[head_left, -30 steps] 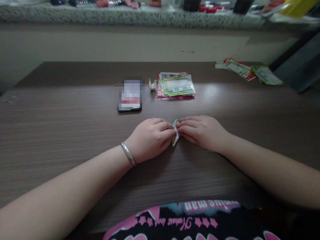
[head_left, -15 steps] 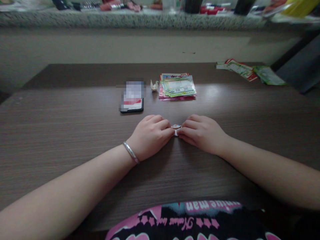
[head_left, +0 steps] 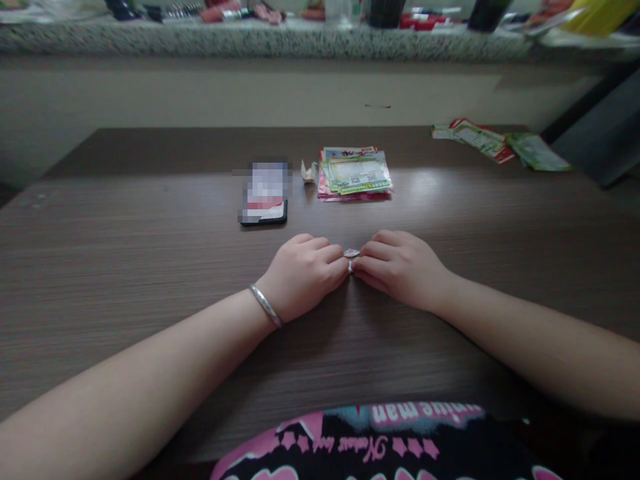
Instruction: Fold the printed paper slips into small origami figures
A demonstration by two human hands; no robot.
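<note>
My left hand (head_left: 309, 275) and my right hand (head_left: 400, 268) meet near the middle of the wooden table. Between their fingertips they pinch a small piece of folded paper (head_left: 352, 253) from both sides. Only a thin printed top and a pale lower edge of it show; the fingers hide the rest. Beyond the hands stands a small folded paper crane (head_left: 309, 173), with raised points. A silver bangle (head_left: 265, 306) circles my left wrist.
A phone (head_left: 265, 192) lies left of the crane. To the crane's right is a stack of printed wrappers (head_left: 356, 175), and more wrappers (head_left: 483, 140) lie at the table's back right. A granite ledge (head_left: 280, 41) crowded with items runs behind.
My two hands have drawn slightly closer together, so less of the folded paper shows between them. The crane, phone and wrappers stay where they were.
</note>
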